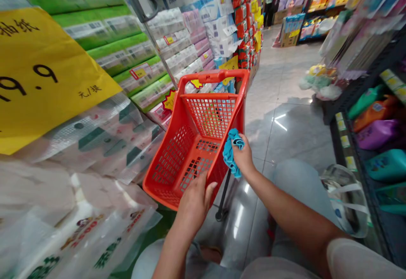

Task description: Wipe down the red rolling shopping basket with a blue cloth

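Observation:
A red plastic shopping basket [198, 137] with latticed walls stands tilted in front of me, nothing lying inside it. My right hand [245, 156] is closed on a crumpled blue cloth [232, 154], held against or just beside the basket's right side; I cannot tell whether they touch. At the near right corner of the rim is my left hand [195, 201], its fingers stretched out and the thumb apart. It hides part of that rim, and contact with it is not clear. Below the basket, a black rod [223, 198] reaches toward the floor.
Stacked tissue packs [133, 55] line the left, with a large yellow price sign [53, 74] close by. Shelves of coloured bottles [377, 133] run along the right, beside a transparent bag [344, 198]. A person [272, 0] stands far down the tiled aisle [269, 72].

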A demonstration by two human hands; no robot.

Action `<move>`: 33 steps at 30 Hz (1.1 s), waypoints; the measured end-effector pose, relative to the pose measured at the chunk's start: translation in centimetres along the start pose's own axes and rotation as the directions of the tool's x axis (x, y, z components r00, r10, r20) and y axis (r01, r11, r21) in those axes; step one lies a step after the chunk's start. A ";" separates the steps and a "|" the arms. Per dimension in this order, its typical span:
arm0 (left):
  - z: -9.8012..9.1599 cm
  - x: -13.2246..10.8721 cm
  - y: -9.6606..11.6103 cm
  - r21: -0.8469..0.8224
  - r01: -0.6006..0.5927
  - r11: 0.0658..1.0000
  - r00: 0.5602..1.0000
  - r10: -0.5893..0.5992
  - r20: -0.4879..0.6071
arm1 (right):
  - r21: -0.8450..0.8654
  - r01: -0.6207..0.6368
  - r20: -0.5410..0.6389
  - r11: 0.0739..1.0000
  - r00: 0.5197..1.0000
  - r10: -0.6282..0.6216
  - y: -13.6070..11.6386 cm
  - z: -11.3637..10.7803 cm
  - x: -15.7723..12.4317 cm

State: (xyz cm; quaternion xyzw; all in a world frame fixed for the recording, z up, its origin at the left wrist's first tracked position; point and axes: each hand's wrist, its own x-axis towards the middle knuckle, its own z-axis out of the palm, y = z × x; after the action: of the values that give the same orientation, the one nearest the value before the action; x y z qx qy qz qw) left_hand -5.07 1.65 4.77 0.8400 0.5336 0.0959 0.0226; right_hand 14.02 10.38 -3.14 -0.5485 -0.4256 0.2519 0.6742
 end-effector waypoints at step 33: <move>2.6 -2.3 -4.9 0.099 -0.196 0.976 0.940 0.216 -0.265 | -0.597 0.513 0.678 0.617 0.734 0.045 -9.9 -9.4 -6.5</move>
State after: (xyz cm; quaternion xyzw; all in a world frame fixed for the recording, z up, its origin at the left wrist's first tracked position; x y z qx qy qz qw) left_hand -9.93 1.90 1.21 0.8700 0.4439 0.1939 -0.0916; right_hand 17.47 -2.47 4.03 -0.5923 -0.7632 0.1236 0.2266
